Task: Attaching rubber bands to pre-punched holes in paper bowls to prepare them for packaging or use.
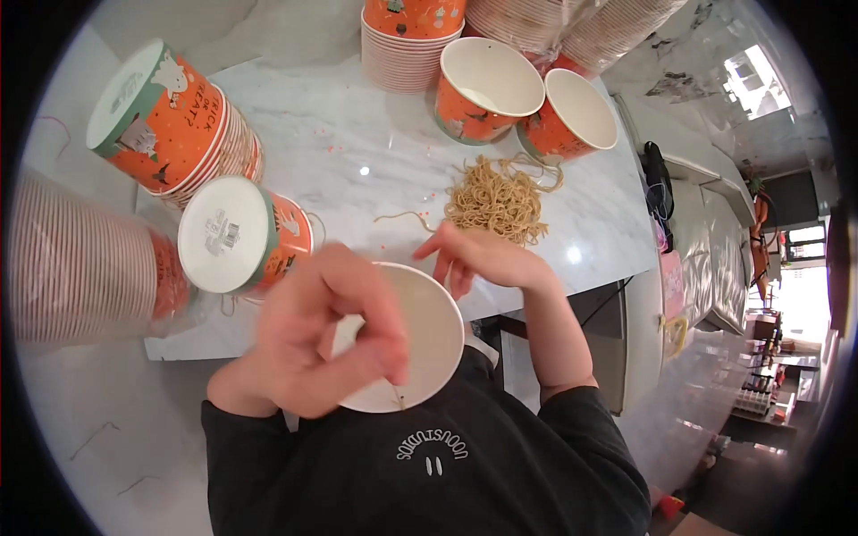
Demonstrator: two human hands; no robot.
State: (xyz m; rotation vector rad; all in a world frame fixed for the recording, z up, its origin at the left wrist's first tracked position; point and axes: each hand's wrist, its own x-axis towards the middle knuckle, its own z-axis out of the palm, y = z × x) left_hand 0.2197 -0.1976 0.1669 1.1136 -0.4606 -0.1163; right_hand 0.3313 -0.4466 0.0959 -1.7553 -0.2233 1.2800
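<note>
A white-lined paper tub [436, 335] is against my shirt at the table's near edge, its open mouth facing up. My left hand [326, 335] is raised over it, thumb and forefinger pinched together. From those fingertips a short strand of tan twine [397, 390] runs to a small dark hole by the tub's near rim. Just beyond the tub's far right rim is my right hand [487, 257], its fingers apart and partly bent, nothing visible in them. Beyond it lies a loose heap of tan twine [497, 204], one strand trailing left.
At left, an upturned orange tub [290, 234] with a twine loop stands beside a tub stack [183, 125] and a wrapped stack [85, 259]. Two open tubs [492, 76] [581, 112] and more stacks [402, 62] line the far side. Pink specks dot the marble table [331, 98].
</note>
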